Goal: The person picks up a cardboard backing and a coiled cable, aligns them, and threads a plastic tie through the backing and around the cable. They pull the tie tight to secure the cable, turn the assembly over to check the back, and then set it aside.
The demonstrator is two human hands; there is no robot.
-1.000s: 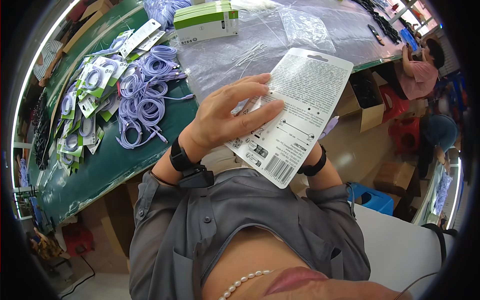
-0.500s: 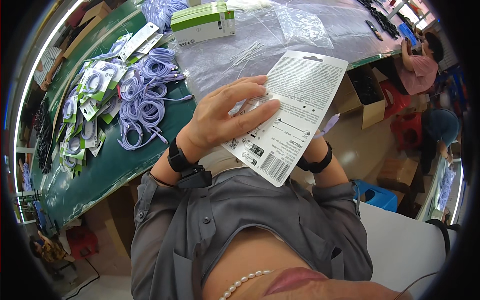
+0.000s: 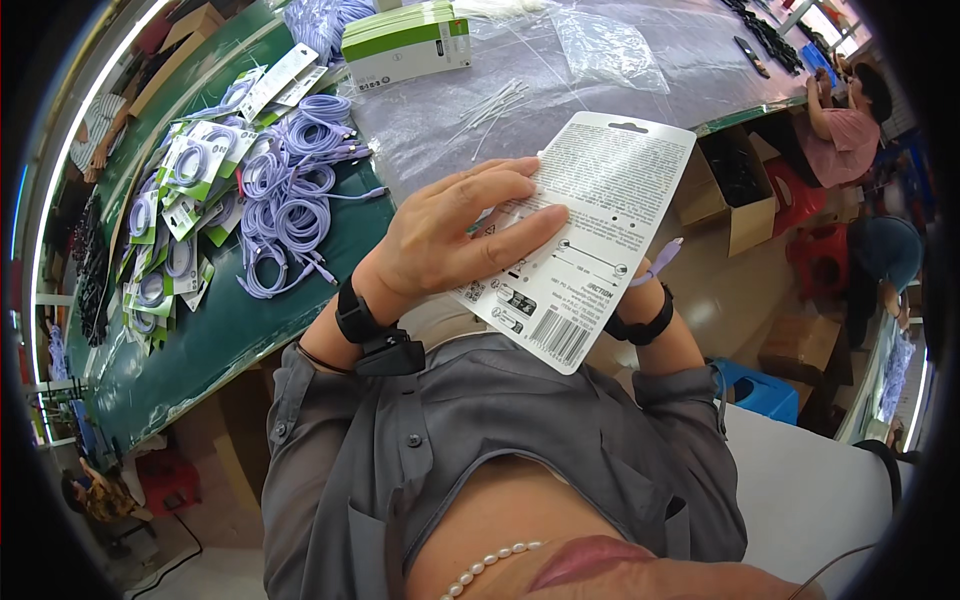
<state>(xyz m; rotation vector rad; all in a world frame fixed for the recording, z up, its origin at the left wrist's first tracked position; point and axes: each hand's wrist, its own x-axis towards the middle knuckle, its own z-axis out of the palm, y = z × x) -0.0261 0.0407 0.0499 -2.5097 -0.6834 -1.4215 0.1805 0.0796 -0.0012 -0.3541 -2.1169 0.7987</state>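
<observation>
A white packaging card (image 3: pixel 610 205) with a hang slot stands tilted before my chest, its printed back toward me. My left hand (image 3: pixel 455 225) grips its left edge, fingers lying over the printed face. Behind the card is my right hand; only its wrist, with a black band (image 3: pixel 645 315), shows, and the fingers are hidden. A lilac cable end (image 3: pixel 660 260) with a metal plug sticks out past the card's right edge. The rest of that cable is hidden by the card.
On the green table (image 3: pixel 215 345) to the left lie several coiled lilac cables (image 3: pixel 290 190) and carded cables (image 3: pixel 190 165). Green-white cards (image 3: pixel 410 60) stand stacked at the back, near white ties (image 3: pixel 495 105) and a plastic bag (image 3: pixel 610 50). A cardboard box (image 3: pixel 745 215) sits right.
The card has dropped slightly at its top and leans back a little more. The cable end beside it has shifted slightly. My left hand keeps its hold.
</observation>
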